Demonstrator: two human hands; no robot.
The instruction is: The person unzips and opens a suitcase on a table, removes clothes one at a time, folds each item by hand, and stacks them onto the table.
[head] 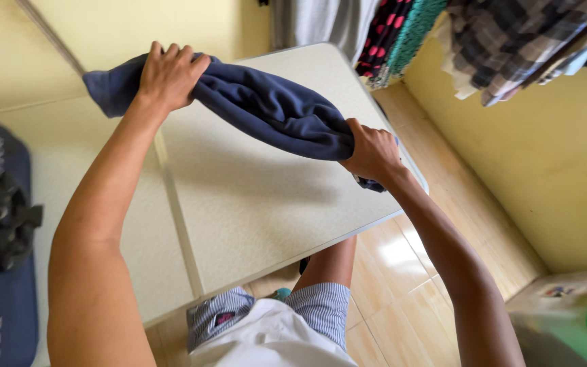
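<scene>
Both fists clamp the bunched navy garment [273,112], left hand [168,75] and right hand [373,151] at its ends above the table's [253,204] far edge; soft, floppy, light.

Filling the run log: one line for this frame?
left hand: gripping navy garment | right hand: gripping other end | garment: bunched, above beige table

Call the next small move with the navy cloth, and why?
Probably lower the cloth onto the table and spread it flat. Both hands grip it bunched: the left hand at one end, the right hand at the other, and it hangs in a thick roll above the tabletop, whose surface below looks bare.
</scene>
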